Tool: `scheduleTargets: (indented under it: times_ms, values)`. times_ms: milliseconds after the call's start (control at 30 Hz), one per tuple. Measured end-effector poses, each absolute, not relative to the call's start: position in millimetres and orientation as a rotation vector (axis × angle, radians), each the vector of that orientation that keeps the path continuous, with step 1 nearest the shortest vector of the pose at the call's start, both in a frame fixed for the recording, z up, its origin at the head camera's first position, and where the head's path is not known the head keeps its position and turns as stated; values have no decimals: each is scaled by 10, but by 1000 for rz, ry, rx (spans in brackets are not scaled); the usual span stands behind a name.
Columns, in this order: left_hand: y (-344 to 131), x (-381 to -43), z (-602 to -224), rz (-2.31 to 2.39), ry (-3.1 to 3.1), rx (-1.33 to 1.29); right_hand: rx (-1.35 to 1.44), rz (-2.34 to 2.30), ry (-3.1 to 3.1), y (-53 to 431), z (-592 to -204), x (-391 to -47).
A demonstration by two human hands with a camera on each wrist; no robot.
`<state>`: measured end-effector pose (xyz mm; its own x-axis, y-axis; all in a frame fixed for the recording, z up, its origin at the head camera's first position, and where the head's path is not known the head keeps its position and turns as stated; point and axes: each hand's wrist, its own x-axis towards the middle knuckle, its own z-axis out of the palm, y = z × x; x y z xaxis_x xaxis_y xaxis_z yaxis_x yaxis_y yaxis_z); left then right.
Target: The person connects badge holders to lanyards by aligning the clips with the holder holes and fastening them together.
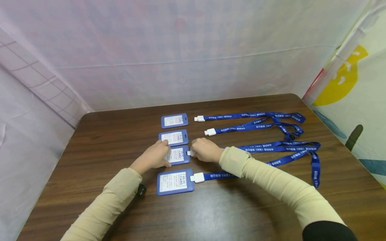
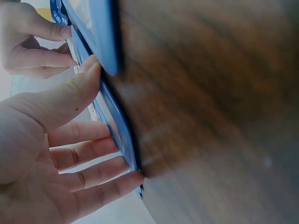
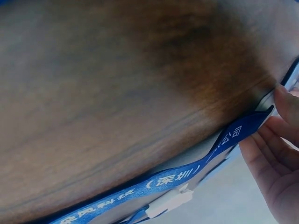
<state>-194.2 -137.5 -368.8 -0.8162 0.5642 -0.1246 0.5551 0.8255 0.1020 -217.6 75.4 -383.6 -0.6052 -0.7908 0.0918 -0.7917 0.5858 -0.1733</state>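
My left hand [image 1: 153, 155] spans a blue ID card holder [image 1: 178, 155], thumb at its near edge and fingertips toward its far edge. In the left wrist view the thumb and fingers [image 2: 93, 158] press along the holder's rim. Just right of that holder, my right hand [image 1: 206, 150] pinches the white clip [image 1: 189, 153] of a blue lanyard [image 3: 173, 179], with the clip's tip at the holder's slotted end. The right fingers cover most of the clip. Nearest me, another card holder [image 1: 175, 182] lies with a lanyard's white clip [image 1: 197, 177] at its slot.
Two more card holders, one at the back [image 1: 174, 121] and one before it [image 1: 173, 137], lie on the brown table [image 1: 120, 127]. To their right, two lanyards with white clips [image 1: 200, 118] stretch rightward. Fabric curtains [image 1: 193, 67] stand behind the table.
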Motion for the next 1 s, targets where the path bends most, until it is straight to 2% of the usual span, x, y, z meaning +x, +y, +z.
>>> scheduleTargets:
  times_ms: [1000]
  values:
    - [-1368, -1961, -3648, 91, 2835, 942, 1458, 294, -2771, 766, -3875, -2209]
